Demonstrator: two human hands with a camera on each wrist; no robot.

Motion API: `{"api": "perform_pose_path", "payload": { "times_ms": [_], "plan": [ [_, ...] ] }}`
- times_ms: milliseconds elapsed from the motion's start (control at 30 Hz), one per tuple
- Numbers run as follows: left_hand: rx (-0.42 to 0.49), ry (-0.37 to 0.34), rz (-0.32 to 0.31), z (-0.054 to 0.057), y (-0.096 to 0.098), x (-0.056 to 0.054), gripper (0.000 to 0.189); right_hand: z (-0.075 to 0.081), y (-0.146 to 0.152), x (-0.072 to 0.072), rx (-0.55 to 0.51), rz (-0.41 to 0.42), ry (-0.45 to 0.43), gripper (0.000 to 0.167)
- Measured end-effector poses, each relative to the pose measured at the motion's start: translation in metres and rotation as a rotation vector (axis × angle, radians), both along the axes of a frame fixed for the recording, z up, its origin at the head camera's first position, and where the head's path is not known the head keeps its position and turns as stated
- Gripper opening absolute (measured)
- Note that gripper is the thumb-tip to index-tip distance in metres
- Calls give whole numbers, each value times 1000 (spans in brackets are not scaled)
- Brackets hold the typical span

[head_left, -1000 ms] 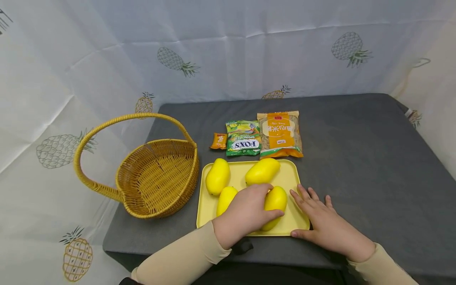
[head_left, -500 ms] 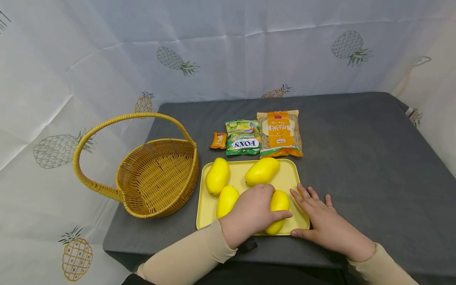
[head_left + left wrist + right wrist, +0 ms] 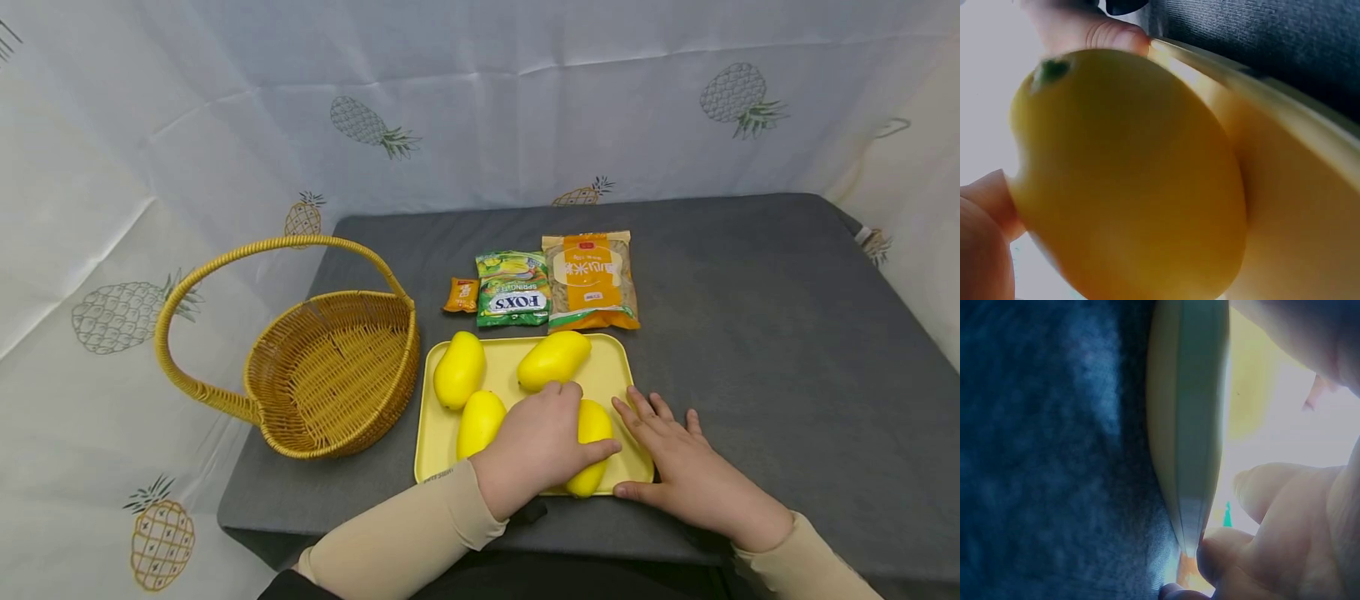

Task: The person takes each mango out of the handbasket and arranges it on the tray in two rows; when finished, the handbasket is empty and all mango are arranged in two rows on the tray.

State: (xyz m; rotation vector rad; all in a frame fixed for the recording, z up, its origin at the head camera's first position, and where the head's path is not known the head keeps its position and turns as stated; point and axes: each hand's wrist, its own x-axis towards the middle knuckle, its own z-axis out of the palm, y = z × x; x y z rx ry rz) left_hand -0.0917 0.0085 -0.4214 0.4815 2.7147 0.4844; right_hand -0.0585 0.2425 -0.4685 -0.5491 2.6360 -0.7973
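My left hand [image 3: 534,446] holds a yellow mango [image 3: 594,442] at the right front of a pale yellow tray [image 3: 432,446]. In the left wrist view that mango [image 3: 1135,181] fills the middle, its green stem end at upper left, with the thumb and a finger on opposite sides. Close by, a second mango [image 3: 478,423] is partly covered by the hand. Two more mangoes [image 3: 459,371] lie towards the tray's back edge, one left and one right. My right hand [image 3: 693,471] has its fingers spread along the tray's right rim [image 3: 1200,425].
A wicker basket [image 3: 330,383] with a tall looped handle stands left of the tray. Behind the tray lie a small orange packet [image 3: 461,295], a green FOX'S bag [image 3: 513,289] and a larger orange-and-clear bag [image 3: 591,282]. A dark grey cloth [image 3: 765,333] covers the table.
The left hand and the mango it holds have shifted to the right and slightly nearer, towards the tray's right side. My right hand has stayed at the rim.
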Motion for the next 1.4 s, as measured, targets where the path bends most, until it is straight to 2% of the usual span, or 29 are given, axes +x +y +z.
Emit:
{"api": "perform_pose_path", "payload": {
  "times_ms": [367, 467, 567, 667, 767, 900, 1000, 1100, 1200, 1400],
  "plan": [
    [-7, 6, -13, -1, -2, 0, 84, 4, 4, 1, 8, 0, -11, 113],
    [1, 14, -17, 5, -10, 0, 80, 7, 7, 1, -6, 21, -9, 113],
    [50, 47, -47, 14, -26, 1, 69, 13, 10, 0, -23, 33, -9, 112],
    [111, 147, -109, 25, -47, 4, 55, 24, 12, -1, -27, 40, 24, 109],
    [142, 329, -154, 34, -68, 10, 47, 38, 9, -3, -1, 47, 85, 104],
    [93, 573, -158, 37, -90, 15, 51, 55, 0, -3, 56, 71, 188, 98],
    [29, 658, -170, 35, -101, 18, 61, 63, -13, -3, 95, 97, 255, 95],
    [-18, 665, -191, 29, -108, 20, 73, 67, -28, -2, 130, 109, 301, 90],
    [-50, 624, -189, 23, -112, 23, 85, 68, -42, -2, 157, 103, 325, 85],
    [-116, 497, -171, 18, -115, 28, 103, 64, -61, -2, 220, 74, 355, 100]
  ]
}}
